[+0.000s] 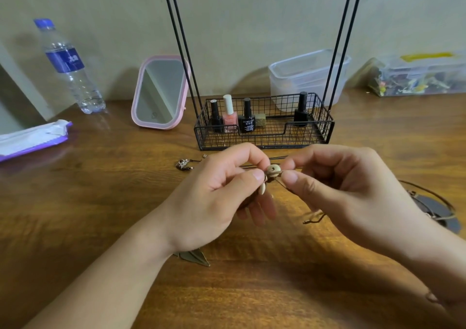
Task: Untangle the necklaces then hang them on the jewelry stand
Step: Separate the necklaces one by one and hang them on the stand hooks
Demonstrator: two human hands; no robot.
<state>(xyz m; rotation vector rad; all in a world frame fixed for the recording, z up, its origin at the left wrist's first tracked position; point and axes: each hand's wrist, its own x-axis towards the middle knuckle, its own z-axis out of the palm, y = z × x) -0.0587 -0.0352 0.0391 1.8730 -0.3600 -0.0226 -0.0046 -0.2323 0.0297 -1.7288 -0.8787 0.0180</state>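
Between both hands, pale-beaded necklace [273,171]

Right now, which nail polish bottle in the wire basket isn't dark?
The pink bottle with the white cap, second from left; the other three upright bottles are black.

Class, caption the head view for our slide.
Both hands pinch a beaded necklace before the wire stand.

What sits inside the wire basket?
The basket holds three black bottles, one pink bottle and a small gold block. Nothing there looks covered.
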